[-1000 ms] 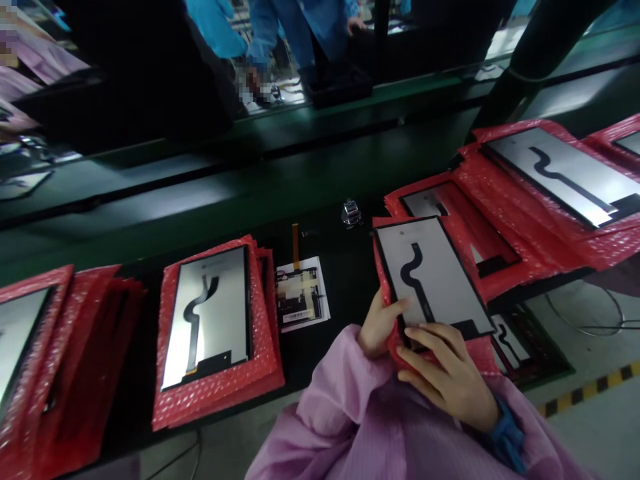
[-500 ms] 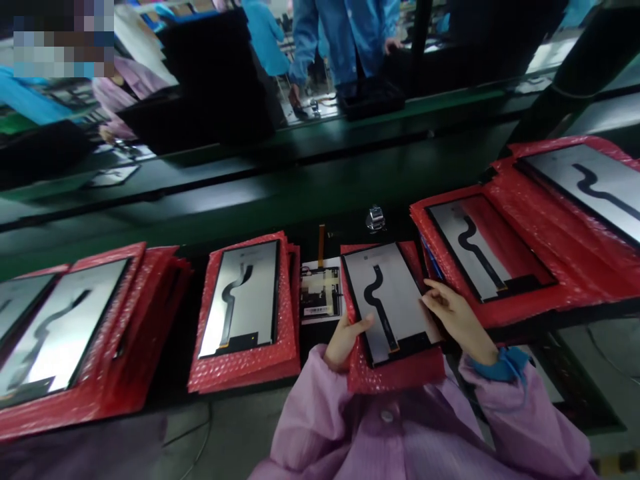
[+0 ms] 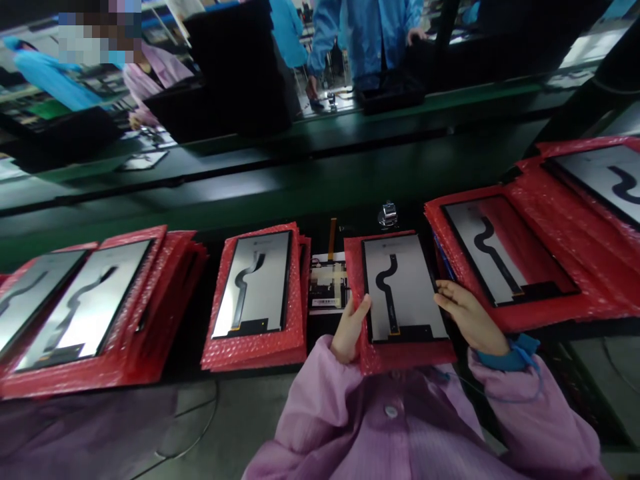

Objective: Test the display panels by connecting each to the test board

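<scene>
In front of my body lies an LCD screen panel [image 3: 413, 287], silver back up, with a black S-shaped flex cable [image 3: 388, 293] on it. Beneath the panel is a red bubble-wrap bag [image 3: 354, 257], showing along its left and lower edges. My left hand [image 3: 351, 327] grips the left side, thumb on the panel's edge and fingers hidden under the bag. At the right edge, my right hand [image 3: 470, 317] pinches the panel between thumb and fingers. A blue wrist strap [image 3: 505, 357] circles my right wrist.
More panels on red bubble-wrap bags lie left [image 3: 257, 287] and right [image 3: 505, 253]. Behind my left hand is a labelled electronic part [image 3: 327, 283] with an orange flex cable. A small shiny metal object [image 3: 387, 215] sits farther back. Co-workers stand across the green line [image 3: 300, 180].
The panel has turned straighter and shifted right over its bag, baring more red along the left. Both hands stay at its sides. My view has swung slightly left.
</scene>
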Action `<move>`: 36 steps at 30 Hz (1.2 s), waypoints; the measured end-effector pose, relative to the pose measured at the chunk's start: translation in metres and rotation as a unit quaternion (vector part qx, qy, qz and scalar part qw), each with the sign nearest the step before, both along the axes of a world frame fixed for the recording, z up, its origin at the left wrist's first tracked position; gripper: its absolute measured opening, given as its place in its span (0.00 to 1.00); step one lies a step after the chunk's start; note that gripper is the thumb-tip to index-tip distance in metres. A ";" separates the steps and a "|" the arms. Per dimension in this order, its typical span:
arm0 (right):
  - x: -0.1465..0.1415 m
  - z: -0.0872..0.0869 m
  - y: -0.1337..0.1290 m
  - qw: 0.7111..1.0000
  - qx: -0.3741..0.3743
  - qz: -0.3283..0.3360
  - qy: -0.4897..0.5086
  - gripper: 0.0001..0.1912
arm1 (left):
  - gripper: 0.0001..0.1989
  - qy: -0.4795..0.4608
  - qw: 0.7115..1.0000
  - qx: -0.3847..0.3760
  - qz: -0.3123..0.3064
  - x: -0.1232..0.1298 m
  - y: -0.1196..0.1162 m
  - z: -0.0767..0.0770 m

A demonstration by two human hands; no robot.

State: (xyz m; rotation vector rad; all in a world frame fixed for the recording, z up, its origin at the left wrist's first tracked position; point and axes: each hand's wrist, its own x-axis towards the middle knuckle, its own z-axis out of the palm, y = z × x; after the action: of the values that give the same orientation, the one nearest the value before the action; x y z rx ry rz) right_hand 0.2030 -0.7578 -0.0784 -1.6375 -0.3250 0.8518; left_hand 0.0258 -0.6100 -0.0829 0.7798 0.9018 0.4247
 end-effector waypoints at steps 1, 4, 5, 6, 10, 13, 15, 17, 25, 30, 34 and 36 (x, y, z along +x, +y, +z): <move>0.001 -0.003 0.002 1.000 -0.009 0.000 -0.014 0.27 | 0.31 0.009 0.998 0.055 -0.003 -0.005 0.001 0.002; 0.004 -0.013 0.005 0.998 -0.030 0.004 -0.059 0.28 | 0.19 0.061 0.948 0.312 -0.004 -0.021 0.012 0.009; 0.005 -0.014 0.005 0.997 -0.034 0.006 -0.071 0.27 | 0.14 0.086 0.911 0.403 0.002 -0.025 0.019 0.013; 0.004 -0.013 0.005 0.995 -0.043 0.012 -0.091 0.26 | 0.10 0.111 0.869 0.483 0.009 -0.026 0.028 0.016; -0.009 0.010 0.004 0.930 -0.158 0.065 -0.326 0.21 | 0.10 0.228 0.714 0.662 0.018 0.000 0.077 0.025; -0.018 0.033 0.014 0.839 -0.175 0.105 -0.505 0.23 | 0.18 0.344 0.669 0.658 -0.027 0.036 0.115 0.018; -0.017 0.036 0.029 0.822 -0.121 0.161 -0.532 0.27 | 0.22 0.381 0.666 0.638 -0.060 0.055 0.132 0.010; -0.011 0.028 0.048 0.818 -0.087 0.225 -0.523 0.36 | 0.24 0.377 0.671 0.636 -0.059 0.065 0.142 0.000; -0.004 -0.012 0.078 0.798 -0.083 0.294 -0.519 0.48 | 0.33 0.162 0.812 0.553 0.097 0.061 0.153 -0.015; -0.005 -0.005 0.078 0.806 -0.072 0.283 -0.515 0.38 | 0.24 -0.009 0.876 0.455 0.159 0.062 0.159 -0.011; -0.004 -0.007 0.080 0.812 -0.063 0.274 -0.511 0.39 | 0.15 -0.041 0.868 0.464 0.173 0.059 0.157 -0.001; -0.004 -0.010 0.080 0.810 -0.068 0.276 -0.513 0.42 | 0.11 -0.050 0.865 0.471 0.164 0.058 0.154 0.004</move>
State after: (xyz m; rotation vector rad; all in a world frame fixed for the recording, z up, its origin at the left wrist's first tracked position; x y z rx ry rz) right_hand 0.1986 -0.6779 -0.0882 -2.0585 -1.5881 0.2932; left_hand 0.0836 -0.4560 -0.0788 1.4814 0.6975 1.2513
